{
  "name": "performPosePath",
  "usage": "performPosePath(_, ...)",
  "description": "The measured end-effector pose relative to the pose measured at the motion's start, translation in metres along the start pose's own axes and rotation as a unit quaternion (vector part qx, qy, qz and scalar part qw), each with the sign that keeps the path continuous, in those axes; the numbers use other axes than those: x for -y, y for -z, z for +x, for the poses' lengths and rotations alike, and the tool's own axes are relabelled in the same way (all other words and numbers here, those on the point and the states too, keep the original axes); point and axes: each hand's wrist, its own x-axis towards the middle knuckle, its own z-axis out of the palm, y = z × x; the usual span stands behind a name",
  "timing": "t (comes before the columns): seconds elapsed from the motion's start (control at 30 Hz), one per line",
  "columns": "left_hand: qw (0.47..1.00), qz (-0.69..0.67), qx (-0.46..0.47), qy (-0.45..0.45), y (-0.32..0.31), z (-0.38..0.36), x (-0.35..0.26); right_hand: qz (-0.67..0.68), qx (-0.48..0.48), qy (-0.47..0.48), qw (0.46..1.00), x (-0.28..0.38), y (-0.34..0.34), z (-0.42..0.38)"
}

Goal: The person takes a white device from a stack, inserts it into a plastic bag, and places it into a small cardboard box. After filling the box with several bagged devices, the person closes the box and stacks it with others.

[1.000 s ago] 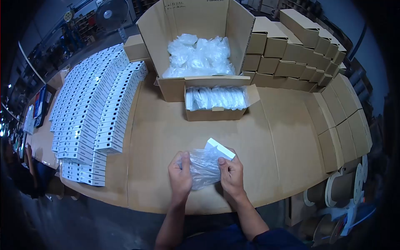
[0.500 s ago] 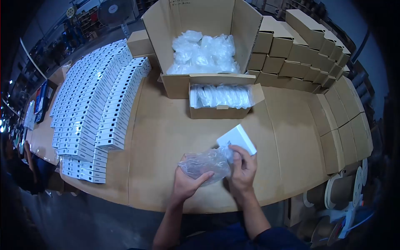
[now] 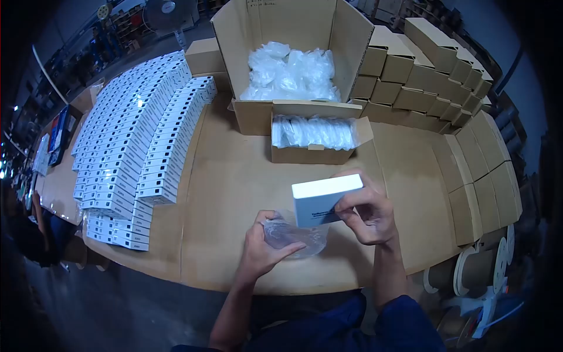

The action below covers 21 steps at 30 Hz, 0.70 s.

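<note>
I see the right hand [image 3: 369, 214] clamped on a white box [image 3: 324, 202], thumb on the near face and fingers curled by its right end. The box is held up over the bench [image 3: 234, 176] and tilted a little, its plain narrow side uppermost; the near face carries dark print too small for me to read. Just to its left and lower, the left hand [image 3: 261, 247] is closed around a clear plastic bag [image 3: 293, 239], thumb stretched along the near side, fingers behind. The box's lower left corner overlaps the bag in my view; I cannot tell whether it is inside the bag's mouth.

Beyond the hands, a small open carton [image 3: 311, 155] stands on the bench, holding a row of plastic-wrapped pieces [image 3: 315, 132]. Right behind it is a large open carton [image 3: 255, 120], its flaps raised, with a heap of clear plastic [image 3: 290, 76] inside.

On my left, white packages [image 3: 129, 138] stand in long stacked rows. At the far right I see stacked brown boxes [image 3: 404, 79] and, nearer, another brown group [image 3: 489, 170] along the edge. Below that edge are large spools [image 3: 476, 267]. In the dim background at upper left stands a fan [image 3: 167, 9]; at far left, another person's arm [image 3: 38, 217] shows.
</note>
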Motion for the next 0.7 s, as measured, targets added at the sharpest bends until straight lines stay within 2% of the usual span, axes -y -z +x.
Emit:
performPosePath(0.2,0.998,0.036,-0.025,-0.044,-0.001,-0.002,-0.004,-0.029,0.054,-0.05,0.997,0.0,-0.005,0.012)
performPosePath(0.33,0.999,0.036,-0.022,-0.021,0.003,-0.004,-0.003,-0.026,0.006,-0.036,0.999,0.0,-0.004,0.013)
performPosePath(0.47,0.999,0.0,-0.032,-0.011,0.004,-0.005,0.003,-0.078,0.076,-0.031,0.994,0.006,-0.003,0.015)
performPosePath(0.57,0.996,0.028,-0.052,-0.064,0.006,-0.004,0.01,-0.142,0.076,0.013,0.987,0.004,-0.012,0.017)
performPosePath(0.6,0.997,0.025,-0.05,-0.062,0.006,-0.004,0.008,-0.12,0.096,-0.04,0.987,0.002,-0.012,0.013)
performPosePath(0.7,0.997,0.014,-0.052,-0.063,0.007,-0.002,0.003,-0.065,0.099,-0.013,0.993,-0.002,-0.016,0.014)
